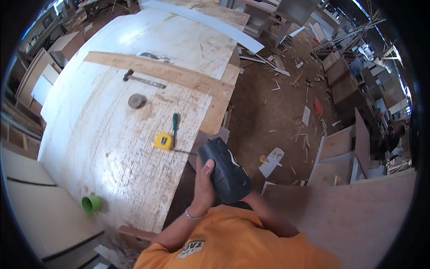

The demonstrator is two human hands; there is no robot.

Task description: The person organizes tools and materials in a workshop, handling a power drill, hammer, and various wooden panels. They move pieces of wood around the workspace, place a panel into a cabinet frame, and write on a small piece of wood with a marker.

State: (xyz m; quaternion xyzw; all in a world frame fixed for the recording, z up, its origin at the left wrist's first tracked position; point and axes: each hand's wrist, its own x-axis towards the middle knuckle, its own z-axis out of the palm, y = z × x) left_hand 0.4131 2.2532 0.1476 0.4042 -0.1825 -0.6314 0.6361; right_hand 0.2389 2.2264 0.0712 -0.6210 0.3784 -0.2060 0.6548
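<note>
My left hand (204, 188) is closed on a bulky black object (224, 172) with a pale curved stripe, held just off the table's right edge; its kind I cannot make out. The thumb lies along its near left side. My right hand is hidden behind the object, and only its forearm (270, 216) shows, reaching toward the underside. A thin dark rod (183, 152) runs between the object and a yellow tape measure (164, 141) on the table. Beside the tape measure lies a green-handled screwdriver (175, 122).
On the worn white worktable (130, 170) lie a hammer (143, 80), a round roll (135, 101), a long wooden board (156, 67) and a green cup (92, 204). A white strip (210, 24) overhangs the far edge. Wood scraps litter the floor (268, 103); a large panel (340, 215) stands at the right.
</note>
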